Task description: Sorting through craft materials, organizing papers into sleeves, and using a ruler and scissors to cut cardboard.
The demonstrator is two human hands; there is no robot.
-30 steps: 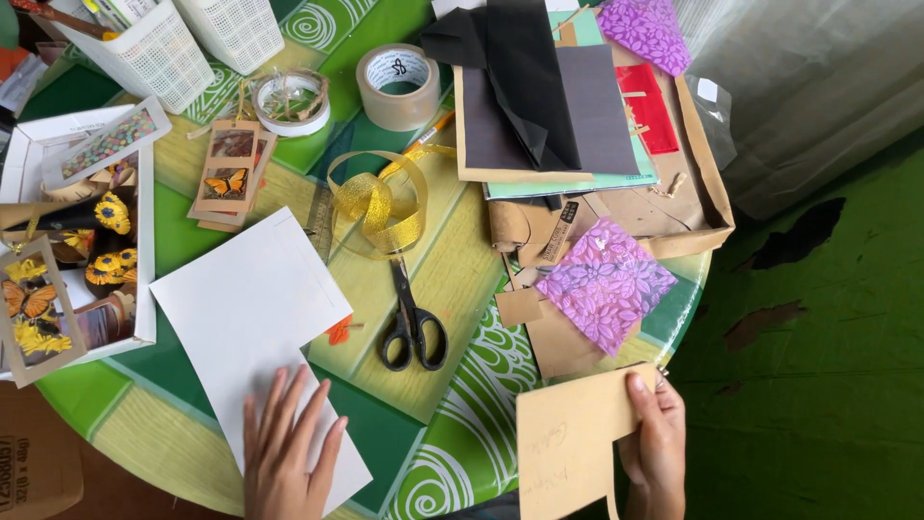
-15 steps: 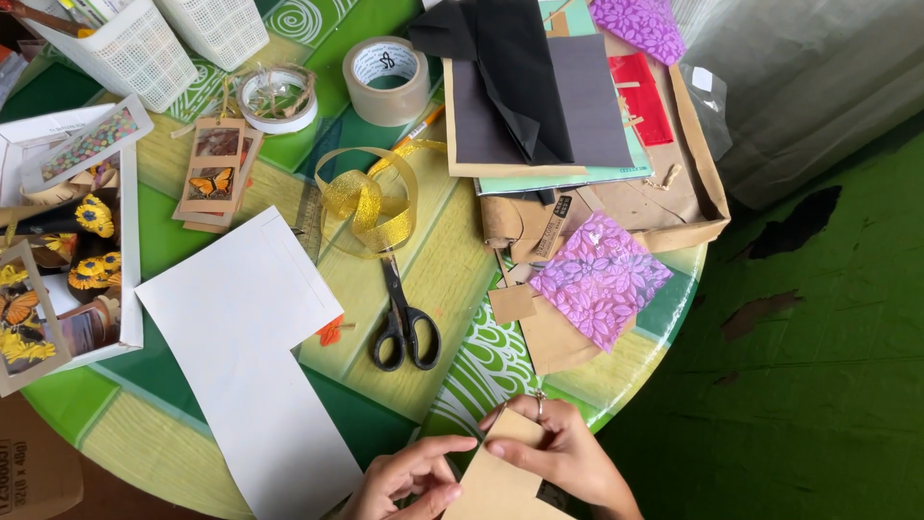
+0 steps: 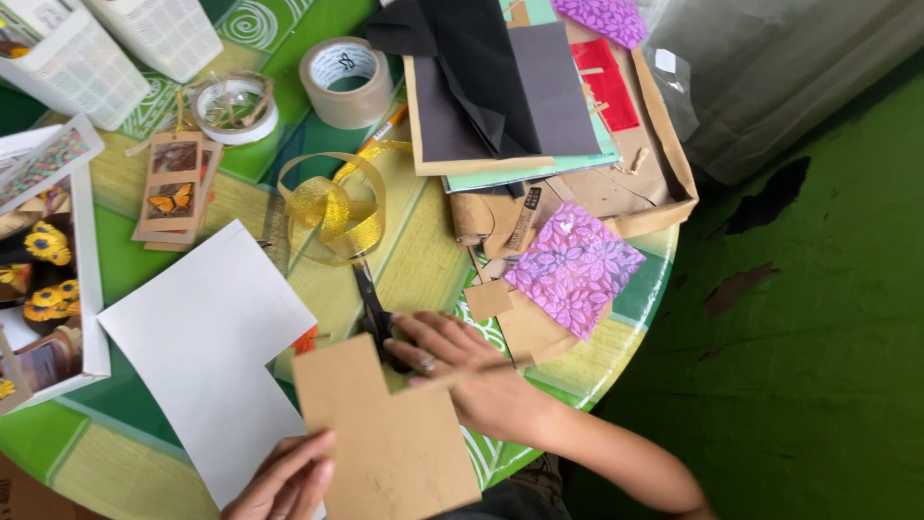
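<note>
At the bottom centre of the frame, the left hand point(image 3: 289, 477) pinches the lower edge of a notched brown cardboard piece point(image 3: 385, 429) lying partly over a white paper sheet point(image 3: 207, 351). The right hand point(image 3: 462, 371), fingers spread flat, rests on black-handled scissors point(image 3: 371, 308) just above the cardboard, below a gold ribbon loop point(image 3: 332, 207).

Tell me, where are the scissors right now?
In the head view the scissors lie on the table's near middle, blades pointing toward the gold ribbon, handles hidden under the right hand, just beyond the brown card.
</note>
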